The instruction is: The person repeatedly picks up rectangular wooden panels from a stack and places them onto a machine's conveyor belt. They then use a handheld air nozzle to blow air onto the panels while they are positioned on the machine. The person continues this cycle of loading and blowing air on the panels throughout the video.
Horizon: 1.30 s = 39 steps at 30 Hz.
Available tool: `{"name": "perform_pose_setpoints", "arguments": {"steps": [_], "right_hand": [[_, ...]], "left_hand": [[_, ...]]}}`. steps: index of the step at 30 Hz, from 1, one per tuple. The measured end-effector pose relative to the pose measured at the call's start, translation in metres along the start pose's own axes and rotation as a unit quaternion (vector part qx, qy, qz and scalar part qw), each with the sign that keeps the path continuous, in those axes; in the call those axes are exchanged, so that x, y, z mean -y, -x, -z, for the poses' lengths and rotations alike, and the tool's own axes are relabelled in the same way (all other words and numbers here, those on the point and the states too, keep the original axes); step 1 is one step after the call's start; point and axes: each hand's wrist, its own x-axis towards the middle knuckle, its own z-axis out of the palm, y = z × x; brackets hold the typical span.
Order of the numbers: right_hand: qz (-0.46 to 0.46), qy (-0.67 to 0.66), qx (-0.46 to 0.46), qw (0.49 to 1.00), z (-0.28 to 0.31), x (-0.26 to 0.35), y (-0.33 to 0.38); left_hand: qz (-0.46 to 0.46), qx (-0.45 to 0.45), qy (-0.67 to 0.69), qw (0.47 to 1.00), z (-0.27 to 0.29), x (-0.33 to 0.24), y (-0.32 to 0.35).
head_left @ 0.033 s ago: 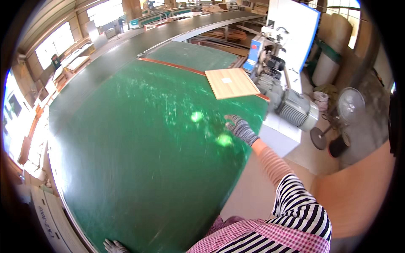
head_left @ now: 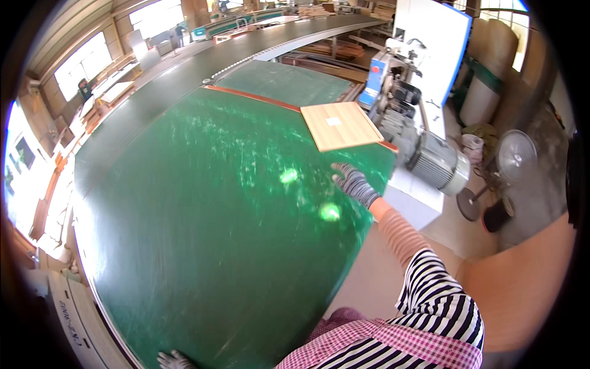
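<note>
Two gloved hands: your right hand (head_left: 355, 186) and left hand (head_left: 175, 360), well apart, both at the green surface (head_left: 184, 246).
Right hand: over the green surface near its right edge; fingers loosely spread, no object in the grip. Can't tell if the fingertips touch down.
Left hand: at the near left corner of the green surface, cut off by the view; fingers show, grip can't be told.
Wood panel (head_left: 347, 132): pale, lying flat at the far right of the green surface, small white square (head_left: 333, 121) on top; near your right hand, apart from it.
Red-brown strip (head_left: 252, 97): across the far end of the green surface, partly hidden by the panel.
Grey motor (head_left: 433, 165): just past the far right corner of the green surface.
Blue box (head_left: 373, 81): beyond the far right of the green surface, red button on it.
Fan (head_left: 515, 150): well off to the right of the green surface.
</note>
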Motion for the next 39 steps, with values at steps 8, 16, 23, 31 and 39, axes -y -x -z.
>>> {"name": "perform_pose_setpoints", "arguments": {"steps": [8, 16, 23, 31, 39], "right_hand": [[0.051, 0.207, -0.028, 0.977, -0.032, -0.226, -0.285], [0.055, 0.208, 0.023, 0.976, -0.082, -0.235, -0.316], [0.204, 0.013, 0.151, 0.967, -0.142, -0.054, -0.162], [0.429, -0.023, 0.218, 0.876, -0.171, 0.123, 0.152], [0.620, -0.225, 0.368, 0.655, -0.157, 0.272, 0.406]], "left_hand": [[0.039, 0.025, 0.031, 0.998, -0.008, -0.249, 0.197], [0.235, -0.052, -0.016, 0.970, -0.039, -0.358, 0.364], [0.467, 0.033, 0.639, 0.610, -0.094, -0.411, 0.409], [0.336, 0.023, 0.941, -0.003, -0.038, -0.437, 0.450], [0.355, -0.266, 0.896, 0.028, -0.021, -0.176, 0.600]]}}
